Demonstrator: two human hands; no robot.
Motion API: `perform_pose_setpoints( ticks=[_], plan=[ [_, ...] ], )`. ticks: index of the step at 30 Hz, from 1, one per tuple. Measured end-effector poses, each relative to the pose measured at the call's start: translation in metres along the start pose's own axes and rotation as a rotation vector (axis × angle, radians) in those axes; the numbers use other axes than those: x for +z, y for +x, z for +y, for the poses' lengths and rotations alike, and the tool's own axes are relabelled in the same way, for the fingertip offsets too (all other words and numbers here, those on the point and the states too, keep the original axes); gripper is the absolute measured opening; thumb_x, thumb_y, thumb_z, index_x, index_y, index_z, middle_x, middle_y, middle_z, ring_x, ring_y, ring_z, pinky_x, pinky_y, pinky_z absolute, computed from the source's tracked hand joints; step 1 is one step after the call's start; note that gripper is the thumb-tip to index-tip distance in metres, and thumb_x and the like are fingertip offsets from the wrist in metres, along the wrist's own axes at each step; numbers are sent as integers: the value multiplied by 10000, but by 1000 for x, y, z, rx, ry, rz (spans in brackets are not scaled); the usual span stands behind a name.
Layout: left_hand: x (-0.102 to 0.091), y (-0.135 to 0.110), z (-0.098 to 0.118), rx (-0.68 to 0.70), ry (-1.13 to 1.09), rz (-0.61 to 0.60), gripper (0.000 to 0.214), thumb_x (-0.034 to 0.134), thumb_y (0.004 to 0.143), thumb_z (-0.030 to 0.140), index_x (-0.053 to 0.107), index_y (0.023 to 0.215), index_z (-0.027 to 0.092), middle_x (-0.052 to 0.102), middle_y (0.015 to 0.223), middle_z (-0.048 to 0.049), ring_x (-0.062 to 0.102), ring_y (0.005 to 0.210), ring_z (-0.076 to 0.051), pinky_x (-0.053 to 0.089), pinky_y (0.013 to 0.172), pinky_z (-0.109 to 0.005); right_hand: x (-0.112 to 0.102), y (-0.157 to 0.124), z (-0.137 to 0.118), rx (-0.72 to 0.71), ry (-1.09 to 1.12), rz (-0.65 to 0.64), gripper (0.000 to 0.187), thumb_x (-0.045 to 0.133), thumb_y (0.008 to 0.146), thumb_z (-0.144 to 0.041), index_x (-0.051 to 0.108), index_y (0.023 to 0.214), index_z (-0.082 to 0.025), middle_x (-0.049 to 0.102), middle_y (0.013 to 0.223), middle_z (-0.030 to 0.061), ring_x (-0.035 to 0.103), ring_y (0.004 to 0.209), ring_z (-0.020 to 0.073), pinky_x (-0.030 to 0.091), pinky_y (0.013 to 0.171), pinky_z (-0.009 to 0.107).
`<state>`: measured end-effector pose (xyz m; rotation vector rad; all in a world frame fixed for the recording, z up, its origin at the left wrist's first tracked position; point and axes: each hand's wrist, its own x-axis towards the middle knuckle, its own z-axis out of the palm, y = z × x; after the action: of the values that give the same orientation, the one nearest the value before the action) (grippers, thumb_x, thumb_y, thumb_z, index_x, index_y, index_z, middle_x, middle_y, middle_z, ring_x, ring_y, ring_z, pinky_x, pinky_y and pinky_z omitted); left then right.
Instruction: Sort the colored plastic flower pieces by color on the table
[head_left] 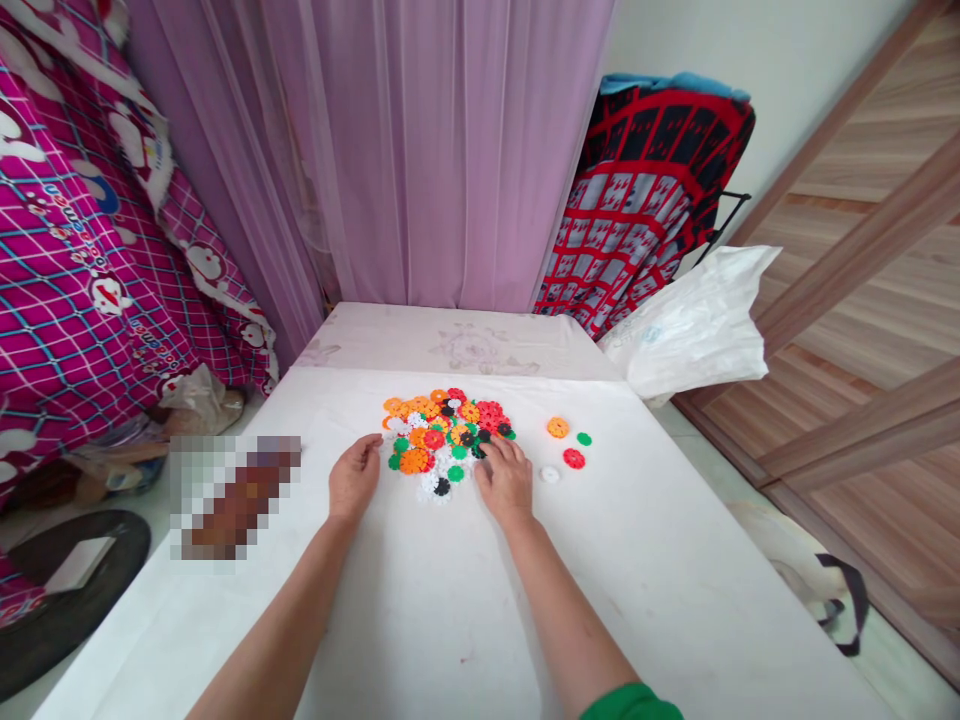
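A mixed pile of small notched plastic discs (414,460) in orange, red, green, white and black lies in the middle of the white-covered table. At the pile's left edge is my left hand (354,480), its fingers curled in to the thumb; whether anything is between them is hidden. My right hand (510,482) rests at the right edge, fingers stretched and touching the discs there. To the right of that hand lie loose discs: an orange one (557,428), a green one (584,439), a red one (574,459) and a white one (550,474).
A blurred-out patch (240,500) covers something on the table's left side. Beyond the far right corner stands a white plastic bag (697,320). A purple curtain (450,150) hangs behind the table (435,620), and wooden panels (862,300) stand on the right.
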<state>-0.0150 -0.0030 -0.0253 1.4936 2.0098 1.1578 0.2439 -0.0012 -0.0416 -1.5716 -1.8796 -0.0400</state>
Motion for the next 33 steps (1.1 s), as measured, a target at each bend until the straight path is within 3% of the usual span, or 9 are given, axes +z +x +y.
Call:
perform_pose_setpoints(
  ticks=[9,17,25,33],
  plan=[
    [2,0,-3,14,-13,4,300,444,834,302,659,1039,258,736,1047,-12,672,974,-184,499,905,-320,-19,-14,-20,-244,136,-135,232,539,843,-187,715,962,-281,709,1067,12,557,1068,202,390,913,364],
    [3,0,-6,23,-13,3,301,448,830,296,657,1043,261,738,1039,-6,675,968,-176,502,899,-307,-12,-12,0,43,131,110,253,503,776,-153,664,961,-213,694,1012,49,567,952,212,418,850,339],
    [1,-1,-2,9,-2,-10,306,448,830,295,660,1049,264,737,1037,-9,676,959,-186,504,891,-321,-5,-5,6,13,58,-4,336,548,759,-196,615,1089,-203,672,1108,61,495,1125,256,362,894,377],
    [2,0,-4,16,-14,-3,300,449,829,289,661,1039,255,737,1038,-8,673,952,-177,499,895,-310,-2,-3,8,48,55,-21,289,565,785,-187,623,1067,-208,674,1046,57,504,1096,243,353,883,366]
  ],
)
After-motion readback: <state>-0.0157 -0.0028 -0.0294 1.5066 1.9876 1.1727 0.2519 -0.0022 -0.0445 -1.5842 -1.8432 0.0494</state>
